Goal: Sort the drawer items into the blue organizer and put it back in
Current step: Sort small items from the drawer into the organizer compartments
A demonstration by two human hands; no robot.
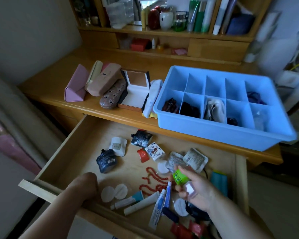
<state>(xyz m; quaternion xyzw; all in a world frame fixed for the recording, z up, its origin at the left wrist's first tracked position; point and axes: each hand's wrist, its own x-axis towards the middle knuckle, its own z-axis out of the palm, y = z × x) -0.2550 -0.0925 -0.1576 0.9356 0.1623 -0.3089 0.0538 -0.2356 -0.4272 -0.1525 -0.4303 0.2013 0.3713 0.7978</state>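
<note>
My right hand is over the open drawer, fingers curled around a small green toy-like item plus a small clear case with a white insert. Left hand rests on the drawer's front edge; fingers are out of sight, can't tell if it's gripping. Blue organizer sits on the desktop above the drawer, right side: 10 compartments, 2 rows of 5; 6 hold stuff, 4 look bare. Still in the drawer: 2 dark spout pouches, 1 red bead string, 2 round cotton pads side by side at the front, several tubes, mixed sachets. On the desktop left of the organizer: 4 glasses cases, 1 open box
</note>
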